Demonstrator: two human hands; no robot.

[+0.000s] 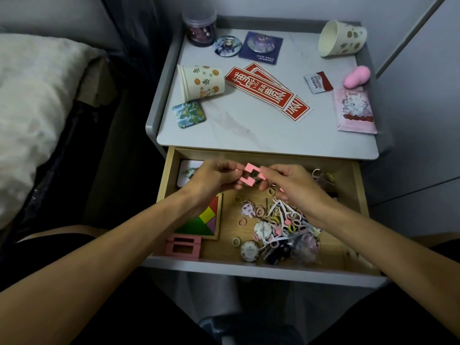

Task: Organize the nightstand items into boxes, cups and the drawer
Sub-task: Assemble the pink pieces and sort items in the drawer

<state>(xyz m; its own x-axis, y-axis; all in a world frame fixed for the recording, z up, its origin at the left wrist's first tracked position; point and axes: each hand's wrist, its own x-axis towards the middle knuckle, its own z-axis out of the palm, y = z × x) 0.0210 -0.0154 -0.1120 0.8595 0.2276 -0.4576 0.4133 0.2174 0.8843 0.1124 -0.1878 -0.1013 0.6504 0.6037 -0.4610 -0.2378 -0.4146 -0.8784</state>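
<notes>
A blue card (260, 47) near the back edge of the table (236, 130) is showing the words HONKAI STAR RAIL, upside down from here. Red strips (261, 92) are lying across the middle of the table, carrying large white characters. A small red-and-white packet (318, 82) toward the right edge is bearing print too small to read. Both hands are hovering over the back part of the open drawer (249, 270), just below the table's front edge. The left hand (214, 179) is pinching the left side of a pink piece (249, 169) with curled fingers, and the right hand (291, 185) is pinching its right side. The piece is sitting between the two hands, above the drawer's contents.
</notes>
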